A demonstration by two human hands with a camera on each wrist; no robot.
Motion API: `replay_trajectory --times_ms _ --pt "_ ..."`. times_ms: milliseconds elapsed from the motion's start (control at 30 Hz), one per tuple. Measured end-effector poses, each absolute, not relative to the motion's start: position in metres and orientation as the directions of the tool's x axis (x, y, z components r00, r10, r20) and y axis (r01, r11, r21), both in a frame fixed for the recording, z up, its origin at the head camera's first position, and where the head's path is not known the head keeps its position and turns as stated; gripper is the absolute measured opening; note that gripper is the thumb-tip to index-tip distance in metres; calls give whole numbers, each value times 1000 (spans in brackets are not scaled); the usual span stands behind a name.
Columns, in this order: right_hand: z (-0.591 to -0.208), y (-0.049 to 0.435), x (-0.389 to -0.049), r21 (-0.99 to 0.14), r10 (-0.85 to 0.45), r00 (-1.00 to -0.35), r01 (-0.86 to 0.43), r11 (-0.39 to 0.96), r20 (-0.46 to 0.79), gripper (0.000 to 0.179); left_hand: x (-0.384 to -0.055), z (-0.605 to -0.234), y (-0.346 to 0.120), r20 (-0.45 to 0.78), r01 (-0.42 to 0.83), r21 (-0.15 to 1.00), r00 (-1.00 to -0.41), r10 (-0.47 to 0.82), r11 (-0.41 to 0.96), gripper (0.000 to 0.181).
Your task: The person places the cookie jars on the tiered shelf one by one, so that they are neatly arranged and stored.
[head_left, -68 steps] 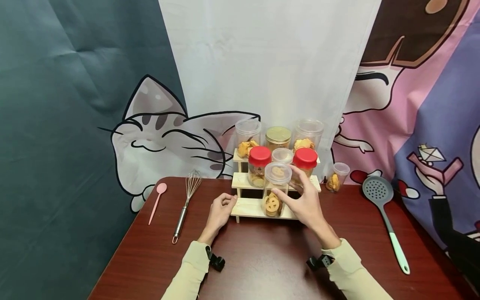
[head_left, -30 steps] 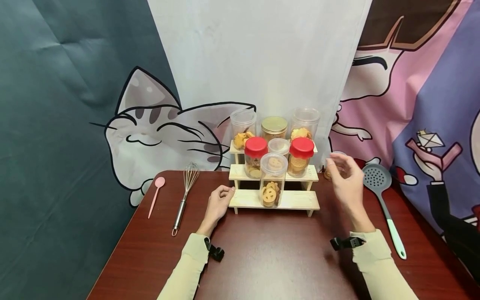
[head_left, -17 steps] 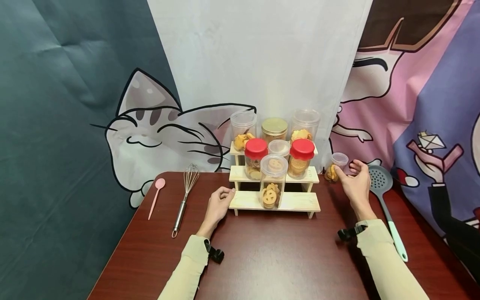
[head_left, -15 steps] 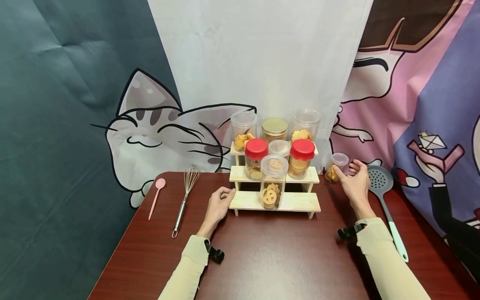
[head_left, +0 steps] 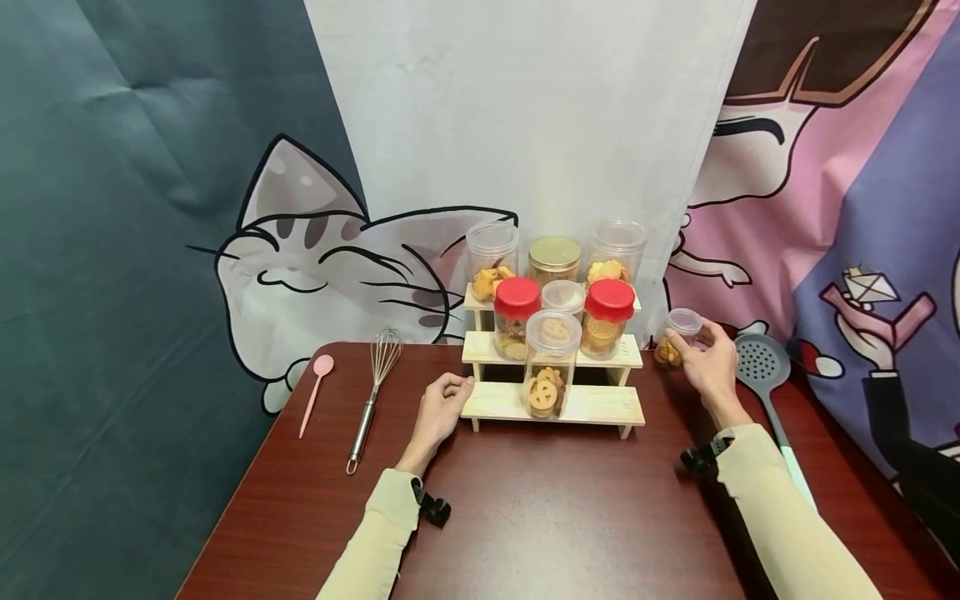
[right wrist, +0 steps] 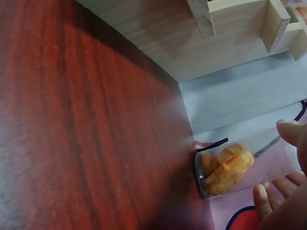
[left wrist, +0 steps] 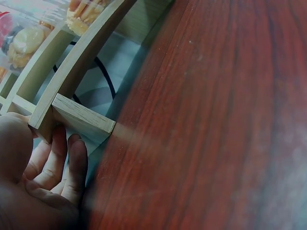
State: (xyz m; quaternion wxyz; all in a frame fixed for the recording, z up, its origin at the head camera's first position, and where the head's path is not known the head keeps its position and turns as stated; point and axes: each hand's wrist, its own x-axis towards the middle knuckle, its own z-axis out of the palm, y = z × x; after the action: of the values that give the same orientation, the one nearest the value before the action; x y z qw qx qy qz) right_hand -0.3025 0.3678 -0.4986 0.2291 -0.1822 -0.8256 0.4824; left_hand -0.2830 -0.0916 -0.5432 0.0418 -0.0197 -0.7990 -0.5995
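Note:
My left hand (head_left: pixel 441 412) pinches the left end of the lowest step of a three-step wooden display stand (head_left: pixel 603 405). In the left wrist view its thumb lies over the board end (left wrist: pixel 44 115), with fingers curled beneath. At the table's back right, my right hand (head_left: pixel 712 367) grips a small clear plastic jar (head_left: pixel 667 353) with a clear lid, thumb on one side and fingers on the other. Yellow-brown snacks fill the bottom of this jar (right wrist: pixel 225 172) in the right wrist view. A tall clear jar of round cookies (head_left: pixel 547 392) stands on the lowest step.
Two red-lidded jars (head_left: pixel 517 321) flank a clear-lidded one on the middle step. A gold-lidded jar (head_left: pixel 554 254) stands between two clear jars on top. A pink spoon (head_left: pixel 315 387) and a whisk (head_left: pixel 365 421) lie left; a grey skimmer (head_left: pixel 762 362) lies right, beside the right hand.
My right hand has let go of the tall cookie jar on the lowest step, moved right, and closed its fingers round the small jar. My left hand stays on the stand.

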Motion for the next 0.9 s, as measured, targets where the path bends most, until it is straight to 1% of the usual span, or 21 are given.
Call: replay_trajectory --times_ms 133,233,467,600,900 --pt "-496 364 -293 -879 524 -815 38 475 247 73 -283 -543 -92 93 84 955 -996 -16 285 27" --pt "-493 360 -284 -879 509 -811 -12 476 287 68 -282 -543 -92 93 85 954 -996 -14 287 26" --pt "-484 347 -259 -874 432 -830 -129 468 353 59 -283 -542 -92 95 86 957 -995 -18 279 25" --pt "-478 342 -247 -862 380 -845 -170 477 377 54 -283 -542 -92 93 83 956 -995 -23 280 26" --pt "-447 316 -208 -850 343 -832 -255 461 436 50 -283 -544 -92 92 82 957 -996 -22 279 26"
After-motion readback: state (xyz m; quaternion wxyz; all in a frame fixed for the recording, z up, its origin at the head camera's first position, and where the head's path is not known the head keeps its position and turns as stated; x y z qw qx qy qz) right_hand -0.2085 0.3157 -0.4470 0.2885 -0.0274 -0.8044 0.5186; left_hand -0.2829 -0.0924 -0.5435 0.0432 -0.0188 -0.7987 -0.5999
